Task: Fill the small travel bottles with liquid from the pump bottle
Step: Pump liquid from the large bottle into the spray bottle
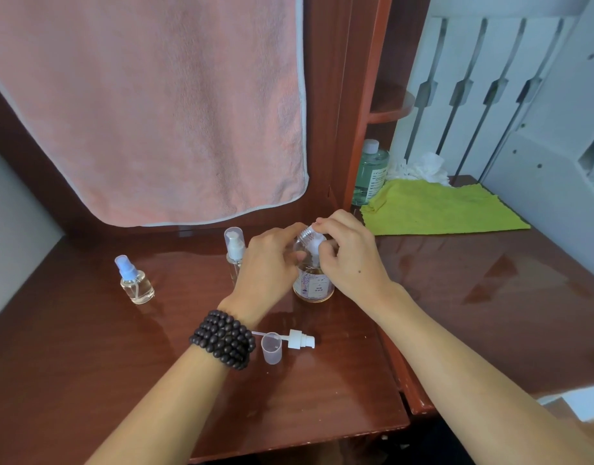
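Two hands, left hand (pixel 267 260) and right hand (pixel 347 255), fingers curled around pump bottle (pixel 313 280) at its neck; travel bottles (pixel 136 280) left of it; pumping step likely, needing an opened bottle beneath.

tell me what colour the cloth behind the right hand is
Yellow-green cloth, head view.
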`<state>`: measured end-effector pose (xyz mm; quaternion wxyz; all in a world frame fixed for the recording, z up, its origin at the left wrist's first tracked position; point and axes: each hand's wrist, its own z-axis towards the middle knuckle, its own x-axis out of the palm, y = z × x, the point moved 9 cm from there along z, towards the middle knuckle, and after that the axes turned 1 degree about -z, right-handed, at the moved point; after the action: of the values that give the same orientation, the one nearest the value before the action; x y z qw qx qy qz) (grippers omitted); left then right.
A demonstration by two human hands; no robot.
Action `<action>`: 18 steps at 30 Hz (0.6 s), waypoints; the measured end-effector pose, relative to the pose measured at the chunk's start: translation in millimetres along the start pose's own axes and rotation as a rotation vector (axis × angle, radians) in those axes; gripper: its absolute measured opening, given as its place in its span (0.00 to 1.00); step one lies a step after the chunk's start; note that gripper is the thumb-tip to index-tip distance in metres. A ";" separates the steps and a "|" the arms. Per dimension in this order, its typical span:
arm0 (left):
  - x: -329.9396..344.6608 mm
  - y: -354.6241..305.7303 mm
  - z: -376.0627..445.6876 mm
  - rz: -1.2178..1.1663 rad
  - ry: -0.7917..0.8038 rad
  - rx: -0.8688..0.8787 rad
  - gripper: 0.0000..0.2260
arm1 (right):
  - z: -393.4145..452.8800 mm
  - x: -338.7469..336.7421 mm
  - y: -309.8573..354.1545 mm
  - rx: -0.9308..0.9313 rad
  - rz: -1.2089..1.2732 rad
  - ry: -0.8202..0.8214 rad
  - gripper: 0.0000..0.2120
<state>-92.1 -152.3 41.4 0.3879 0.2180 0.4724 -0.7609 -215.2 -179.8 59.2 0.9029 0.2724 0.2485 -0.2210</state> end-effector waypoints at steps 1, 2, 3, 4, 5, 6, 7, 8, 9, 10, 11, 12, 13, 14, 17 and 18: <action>-1.4 -0.2 1.4 -0.001 0.003 0.002 0.15 | 0.2 -1.3 1.0 -0.003 0.006 -0.008 0.18; -2.8 -0.6 2.1 -0.003 0.005 0.003 0.15 | -0.2 -2.3 1.8 -0.007 0.010 -0.018 0.17; -4.2 -1.2 2.5 -0.006 0.005 0.005 0.15 | -0.2 -3.1 2.5 -0.011 0.013 -0.028 0.17; -5.3 -2.1 2.6 -0.008 0.001 0.006 0.15 | -0.2 -4.1 2.9 -0.017 0.015 -0.038 0.17; -5.8 -2.5 2.4 -0.007 -0.004 0.007 0.15 | -0.3 -4.7 3.0 -0.021 0.019 -0.045 0.16; -6.0 -2.7 2.4 -0.005 -0.008 0.006 0.14 | -0.2 -4.8 3.0 -0.024 0.023 -0.048 0.16; -5.8 -3.2 2.1 -0.001 -0.013 0.007 0.14 | -0.4 -4.5 2.9 -0.023 0.024 -0.046 0.16; -5.5 -3.3 2.1 0.006 -0.017 0.009 0.14 | 0.0 -3.8 2.2 -0.017 0.023 -0.041 0.16; -3.5 -3.0 2.0 0.013 -0.017 0.010 0.14 | -0.3 -3.1 0.5 -0.010 0.019 -0.037 0.15; -2.4 -2.4 1.8 0.018 -0.017 0.009 0.14 | -0.2 -2.4 -0.6 -0.005 0.014 -0.035 0.14; -1.3 -1.6 1.3 0.018 -0.014 0.004 0.15 | -0.5 -1.3 -1.4 -0.001 0.006 -0.032 0.13; 0.3 -0.5 0.5 0.016 -0.008 -0.001 0.15 | -1.2 0.3 -1.7 0.003 -0.004 -0.026 0.12; 1.9 0.8 -0.4 0.013 -0.003 -0.008 0.16 | -1.1 1.9 -1.2 0.002 -0.014 -0.016 0.10; 3.4 2.1 -1.5 0.014 0.002 -0.013 0.16 | -1.3 3.2 -0.8 0.002 -0.021 -0.010 0.09; 2.6 2.3 -1.9 0.004 0.003 -0.015 0.16 | -1.7 2.9 -0.8 0.002 -0.019 -0.021 0.09; 1.2 1.4 -1.3 0.000 0.000 -0.012 0.16 | -2.2 1.6 -0.5 0.000 -0.013 -0.033 0.10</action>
<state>-91.7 -151.9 39.2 0.3891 0.2158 0.4771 -0.7579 -215.0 -179.3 56.5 0.9055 0.2670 0.2352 -0.2314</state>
